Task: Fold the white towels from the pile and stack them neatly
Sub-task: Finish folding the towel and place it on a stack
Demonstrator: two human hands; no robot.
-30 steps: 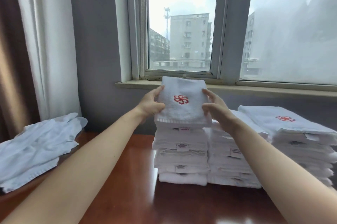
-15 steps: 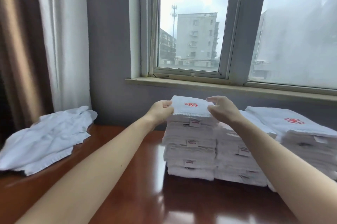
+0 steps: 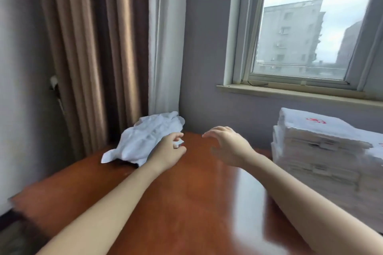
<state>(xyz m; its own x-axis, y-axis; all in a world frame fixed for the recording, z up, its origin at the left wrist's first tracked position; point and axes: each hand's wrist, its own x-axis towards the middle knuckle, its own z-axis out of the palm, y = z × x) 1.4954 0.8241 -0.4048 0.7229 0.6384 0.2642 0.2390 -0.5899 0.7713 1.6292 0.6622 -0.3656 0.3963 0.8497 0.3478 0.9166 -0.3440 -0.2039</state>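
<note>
In the head view, a tall stack of folded towels (image 3: 319, 146) stands on the table (image 3: 186, 196) at the right edge of the frame, so much of the work looks done. Left of centre, a small crumpled pile of towels (image 3: 145, 140) waits unfolded. The left hand (image 3: 167, 152), fingers loosely curled and empty, hovers at the pile's edge. The right hand (image 3: 230, 146) is spread wide and holds nothing.

One left hand (image 3: 166, 152) and one right hand (image 3: 230, 146), over one table (image 3: 186, 203). One crumpled towel pile (image 3: 145, 140) sits centre-left; folded stacks (image 3: 315, 146) at right blur past counting.
</note>
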